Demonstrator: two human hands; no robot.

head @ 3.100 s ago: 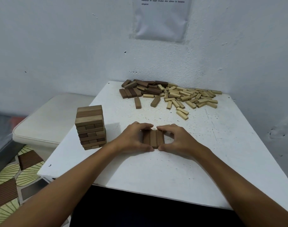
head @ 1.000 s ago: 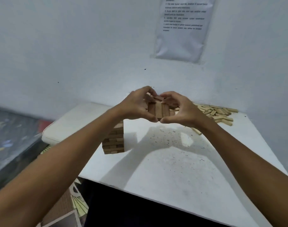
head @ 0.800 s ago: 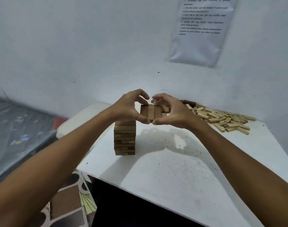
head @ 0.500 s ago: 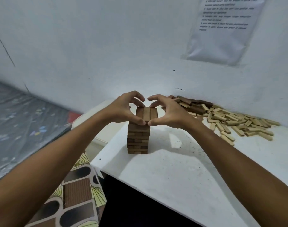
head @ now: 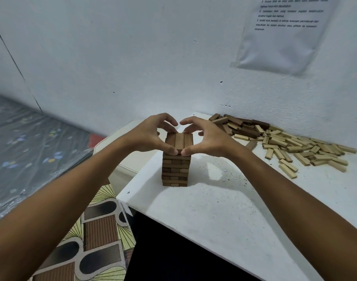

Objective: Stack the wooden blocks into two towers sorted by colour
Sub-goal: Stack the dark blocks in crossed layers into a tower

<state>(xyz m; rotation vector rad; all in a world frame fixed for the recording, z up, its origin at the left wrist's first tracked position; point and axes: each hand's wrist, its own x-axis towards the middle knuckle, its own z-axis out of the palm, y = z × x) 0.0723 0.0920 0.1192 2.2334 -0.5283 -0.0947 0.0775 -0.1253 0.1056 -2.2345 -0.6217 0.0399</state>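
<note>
the dark wooden tower (head: 176,169) stands in the middle of the frame, near the left corner of the white bench (head: 224,209), with its layers laid crosswise on one another. on top sits a row of three dark blocks (head: 179,141) lying side by side, their long sides running away from the camera. the left hand (head: 151,136) curls round the left side of this row, thumb tip at the near end and fingers arched over the far end; the right hand (head: 208,138) mirrors it on the right side, so the two hands grip the row between them, thumbs almost meeting at the front. whether the row already rests fully on the tower cannot be told. in the right half of the frame, against the wall, lies the loose heap: dark blocks (head: 240,126) towards the centre, and pale blocks (head: 301,149) spread out further right, well apart from the tower. a printed sheet (head: 285,33) hangs on the wall at the upper right. at the left of the frame a grey patterned mattress (head: 31,142) shows, and at the lower left a patterned floor mat (head: 96,236). a cream cushioned seat (head: 122,157) stands just beside the bench's left edge.
</note>
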